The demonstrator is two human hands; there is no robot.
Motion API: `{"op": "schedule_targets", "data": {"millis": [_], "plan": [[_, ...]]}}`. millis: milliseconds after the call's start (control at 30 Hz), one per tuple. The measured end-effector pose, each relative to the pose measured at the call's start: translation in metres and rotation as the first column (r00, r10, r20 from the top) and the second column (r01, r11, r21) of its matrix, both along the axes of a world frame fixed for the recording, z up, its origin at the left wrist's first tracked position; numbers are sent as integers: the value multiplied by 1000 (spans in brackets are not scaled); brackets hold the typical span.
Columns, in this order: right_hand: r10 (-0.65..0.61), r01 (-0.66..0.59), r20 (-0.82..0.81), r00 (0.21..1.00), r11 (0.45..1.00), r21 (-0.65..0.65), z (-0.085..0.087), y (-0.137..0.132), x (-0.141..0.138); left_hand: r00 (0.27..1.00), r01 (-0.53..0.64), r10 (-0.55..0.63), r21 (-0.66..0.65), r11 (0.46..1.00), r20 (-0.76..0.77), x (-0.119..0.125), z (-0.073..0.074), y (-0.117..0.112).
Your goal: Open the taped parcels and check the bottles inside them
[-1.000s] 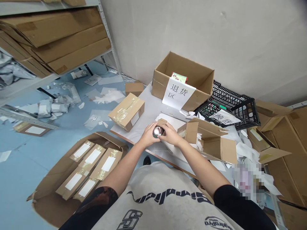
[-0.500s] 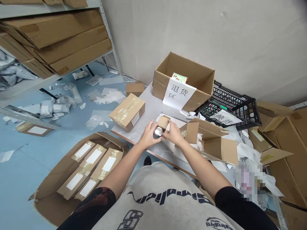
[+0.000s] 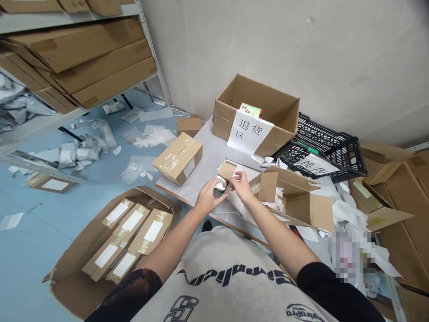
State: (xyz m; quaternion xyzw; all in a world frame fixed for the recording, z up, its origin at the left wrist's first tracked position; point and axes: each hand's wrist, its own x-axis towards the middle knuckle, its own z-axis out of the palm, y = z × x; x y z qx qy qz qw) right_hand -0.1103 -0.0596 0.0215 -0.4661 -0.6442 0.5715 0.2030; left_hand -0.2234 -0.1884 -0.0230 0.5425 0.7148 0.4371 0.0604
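A small box, its side dark green, is held over the front of the table with its brown cardboard lid standing open on the far side. Inside it sits a shiny, silvery round object whose kind I cannot make out. My left hand grips the box from the left, fingers over the near-left edge and thumb along the front. My right hand has its fingers curled at the box's right edge, beside the open lid; its fingertips appear pinched on the side flap.
A taped carton stands left on the table. Behind is a carton with a paper sign, beside a black crate. An open carton lies right. A large carton with several taped boxes is on the floor.
The silvery object shows lower inside the box, with more of the box's green side visible. My right hand has shifted slightly right, away from the object, to the box's edge.
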Motion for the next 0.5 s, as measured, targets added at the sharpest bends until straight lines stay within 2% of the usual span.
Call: {"op": "schedule_targets", "data": {"millis": [67,167,233,333,400,500], "plan": [[-70,65,-75,995,996,-68,-3,0,-1,1000,-23,23,5,1000,1,3,2,1],[-65,53,-125,990,994,-95,-4,-1,0,999,-49,49,-9,999,7,6,5,1],[-35,33,-81,996,999,-36,-1,0,1,999,-51,51,-16,999,1,7,6,0],[-4,6,-14,1000,991,130,6,0,0,999,-49,49,-9,999,-7,8,5,0],[25,-19,-24,999,974,224,11,0,-1,998,-59,59,-10,998,1,7,3,0],[137,-113,-56,989,946,302,12,-3,-2,996,-90,90,-6,996,17,6,-1,0]]}}
